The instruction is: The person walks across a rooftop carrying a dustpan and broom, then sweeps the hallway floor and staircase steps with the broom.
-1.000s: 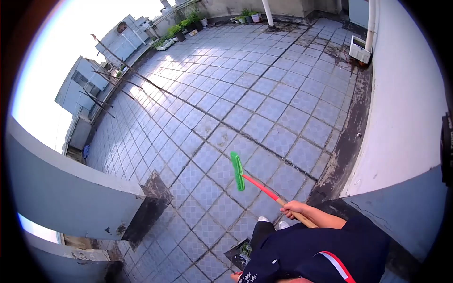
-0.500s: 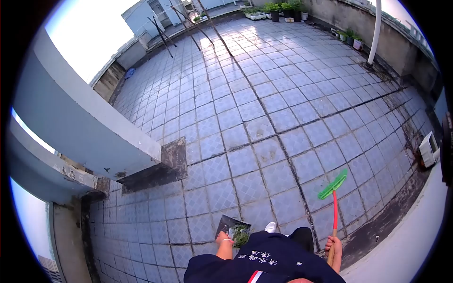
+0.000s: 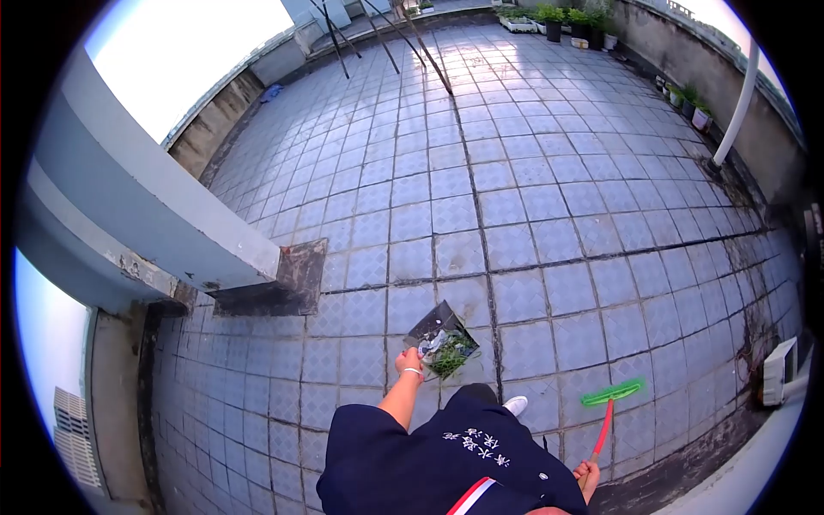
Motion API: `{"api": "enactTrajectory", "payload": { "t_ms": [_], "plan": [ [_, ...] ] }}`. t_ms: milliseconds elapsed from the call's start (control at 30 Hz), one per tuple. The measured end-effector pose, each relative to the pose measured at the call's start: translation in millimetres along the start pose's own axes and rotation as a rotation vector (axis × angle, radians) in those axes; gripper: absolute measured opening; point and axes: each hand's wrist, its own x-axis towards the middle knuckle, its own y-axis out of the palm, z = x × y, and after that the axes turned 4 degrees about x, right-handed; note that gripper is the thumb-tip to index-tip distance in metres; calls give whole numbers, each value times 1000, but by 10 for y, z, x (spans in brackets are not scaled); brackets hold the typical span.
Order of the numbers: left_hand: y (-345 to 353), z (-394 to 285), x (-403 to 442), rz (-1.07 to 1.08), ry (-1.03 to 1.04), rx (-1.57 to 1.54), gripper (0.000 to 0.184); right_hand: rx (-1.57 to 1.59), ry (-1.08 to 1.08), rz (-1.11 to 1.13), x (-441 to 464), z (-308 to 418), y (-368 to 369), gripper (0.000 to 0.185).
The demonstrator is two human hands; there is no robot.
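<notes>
My left hand [image 3: 408, 361] is closed on the side of a dark dustpan [image 3: 444, 314], held out in front of my body above the tiles. Green weeds [image 3: 452, 354] and some greyish litter [image 3: 433, 341] lie in the pan. Down at the right, my right hand [image 3: 587, 475] is wrapped round the handle of a broom [image 3: 603, 430]. The broom has a red shaft and a bright green head [image 3: 612, 393], which is at or just above the floor, slightly blurred.
Blue-grey tiles [image 3: 412, 206] cover the rooftop floor. A thick sloping pillar [image 3: 184, 202] stands at left. Potted plants [image 3: 554, 19] line the back wall, and a white pole [image 3: 738, 112] rises at right. Dark poles [image 3: 433, 56] lean at the far end. A white box-like unit [image 3: 779, 371] sits at the right edge.
The dustpan has swung forward, away from my body, with the weeds in it. The broom head has come closer to me and turned more level. My view has shifted and my feet have stepped.
</notes>
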Motion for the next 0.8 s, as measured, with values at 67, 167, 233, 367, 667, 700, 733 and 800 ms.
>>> {"api": "enactTrajectory", "payload": {
  "t_ms": [67,167,233,367,667,700,733,800],
  "plan": [
    [372,-92,-101,36,19,-6,10,6,2,-39,-15,290,406,7],
    [932,-118,-238,93,68,-3,11,19,35,71,155,725,726,6],
    [1318,-147,-346,141,88,42,13,70,38,92,356,981,836,7],
    [2230,-201,-354,210,50,101,13,211,-3,92,713,1395,979,8],
    [4355,391,-456,285,-153,510,9,514,-225,-136,567,2221,1031,8],
    [4554,442,-502,332,-115,531,9,543,-270,-152,553,2280,973,9],
    [4735,455,-554,349,-104,555,9,572,-277,-162,559,2346,920,9],
    [5086,465,-787,354,-61,564,11,673,-331,-250,597,2485,771,9]
  ]
}}
